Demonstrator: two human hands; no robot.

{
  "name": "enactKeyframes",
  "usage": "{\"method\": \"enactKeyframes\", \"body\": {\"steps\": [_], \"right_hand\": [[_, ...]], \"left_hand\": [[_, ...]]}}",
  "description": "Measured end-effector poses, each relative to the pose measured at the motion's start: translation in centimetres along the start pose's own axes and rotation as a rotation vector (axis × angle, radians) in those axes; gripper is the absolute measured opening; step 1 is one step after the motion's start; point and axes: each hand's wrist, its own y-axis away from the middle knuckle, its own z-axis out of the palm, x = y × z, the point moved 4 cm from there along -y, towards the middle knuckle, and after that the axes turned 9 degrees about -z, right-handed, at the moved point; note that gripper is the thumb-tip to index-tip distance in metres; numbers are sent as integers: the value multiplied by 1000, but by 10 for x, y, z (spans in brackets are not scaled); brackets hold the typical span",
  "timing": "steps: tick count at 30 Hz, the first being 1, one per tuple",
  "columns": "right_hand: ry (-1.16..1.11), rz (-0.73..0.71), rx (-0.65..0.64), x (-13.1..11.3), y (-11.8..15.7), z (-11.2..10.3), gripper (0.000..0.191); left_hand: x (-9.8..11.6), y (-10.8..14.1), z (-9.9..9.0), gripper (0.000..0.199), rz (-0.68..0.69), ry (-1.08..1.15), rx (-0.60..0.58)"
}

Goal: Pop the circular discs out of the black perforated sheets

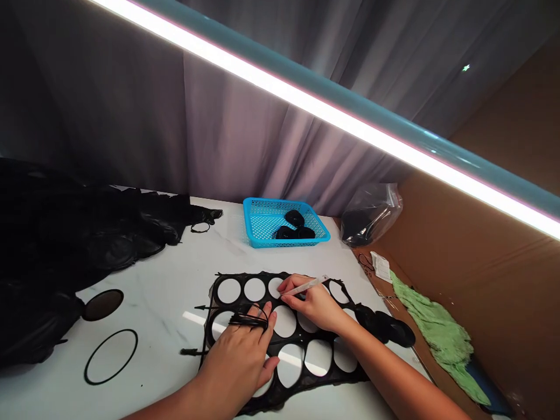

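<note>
A thin black sheet with rows of round holes (301,338) lies on the white table. My left hand (238,350) rests on its left part, fingers stretched out and pressing down. Several thin black rings (248,319) are looped around its fingers. In my right hand (321,306) is a slim whitish pen-like tool (308,285), pinched between thumb and fingers. Its tip is at a hole in the sheet's far row, close to my left fingertips; the exact tip is hidden. A bunch of black round pieces (385,326) lies at the sheet's right end.
A blue basket (249,224) holding black bundles stands at the back. Piled black sheets (87,233) cover the left side. A loose black ring (111,357) and a dark disc (104,305) lie nearby. Right are a plastic bag (371,213) and green cloth (431,326). A lamp tube (315,105) crosses above.
</note>
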Motion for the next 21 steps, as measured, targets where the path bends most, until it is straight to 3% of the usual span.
{"method": "enactKeyframes", "body": {"steps": [14,18,21], "right_hand": [[56,-15,-34,0,0,3,15],[341,-126,-134,-5,5,18,11],[651,-65,-126,9,-1,10,9]], "left_hand": [[1,1,0,60,21,19,22],[0,-3,-2,63,7,22,-27],[0,-4,-5,62,3,48,-19]]}}
